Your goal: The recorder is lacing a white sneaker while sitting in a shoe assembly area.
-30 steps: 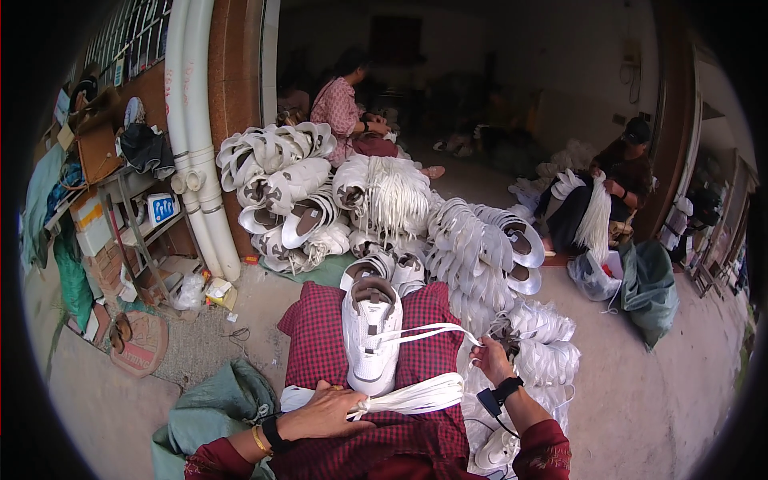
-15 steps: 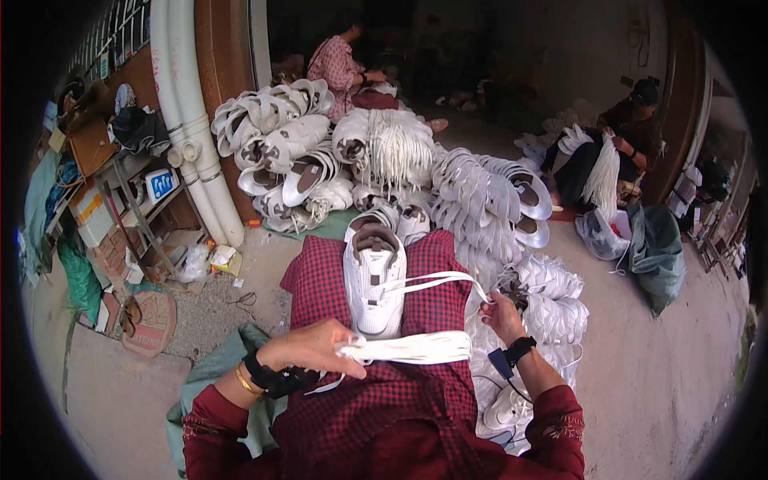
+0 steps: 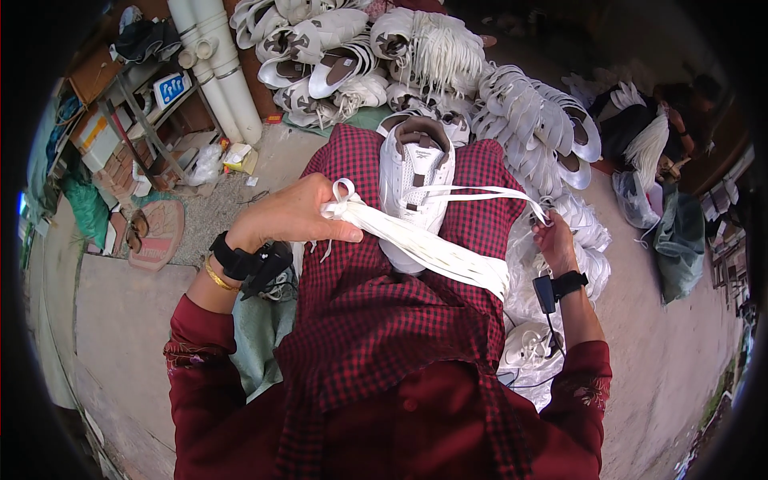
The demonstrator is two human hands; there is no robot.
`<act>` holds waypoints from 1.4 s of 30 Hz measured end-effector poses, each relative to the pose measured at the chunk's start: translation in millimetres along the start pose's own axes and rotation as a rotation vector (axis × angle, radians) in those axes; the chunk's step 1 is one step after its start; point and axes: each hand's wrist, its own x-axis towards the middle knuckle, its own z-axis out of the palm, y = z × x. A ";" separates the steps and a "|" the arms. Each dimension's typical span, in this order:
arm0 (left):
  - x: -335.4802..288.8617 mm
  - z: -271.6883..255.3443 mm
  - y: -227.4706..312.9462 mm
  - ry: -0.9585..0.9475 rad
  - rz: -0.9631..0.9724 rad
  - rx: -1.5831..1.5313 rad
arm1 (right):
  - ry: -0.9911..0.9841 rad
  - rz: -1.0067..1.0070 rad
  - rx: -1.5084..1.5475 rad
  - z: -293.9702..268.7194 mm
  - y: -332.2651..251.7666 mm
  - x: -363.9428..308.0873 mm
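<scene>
A white sneaker (image 3: 408, 212) with a brown lining rests on my lap, its toe toward me. My left hand (image 3: 292, 210) is closed on the knotted end of a bundle of white shoelaces (image 3: 432, 254), which slants down across the toe. To the right, my right hand (image 3: 555, 242) pinches the end of a white lace (image 3: 488, 193) that runs out from the sneaker's upper. The checked red apron (image 3: 360, 328) covers my lap beneath.
Piles of white shoe uppers (image 3: 528, 112) stand ahead, with one heap of laces (image 3: 448, 60) on top. White shoes (image 3: 530, 344) in clear plastic lie by my right leg. A green sack (image 3: 680, 240) and another person (image 3: 680, 120) are at the right; a shelf (image 3: 148, 120) is at the left.
The view has tipped downward. My left hand has brought the lace bundle up over the sneaker's toe, and the bundle now slants. My right hand still grips the lace end.
</scene>
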 end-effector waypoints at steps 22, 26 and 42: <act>-35.7 54.1 -33.6 -0.363 -0.115 0.078 | -0.003 -0.292 0.176 44.1 -82.0 -17.8; -38.4 50.9 -30.7 -0.343 -0.132 0.073 | -0.028 -0.321 0.181 60.7 -98.9 -30.3; 45.0 12.3 -14.1 0.178 0.081 -0.003 | -0.592 -0.593 -0.059 202.9 -235.7 -63.4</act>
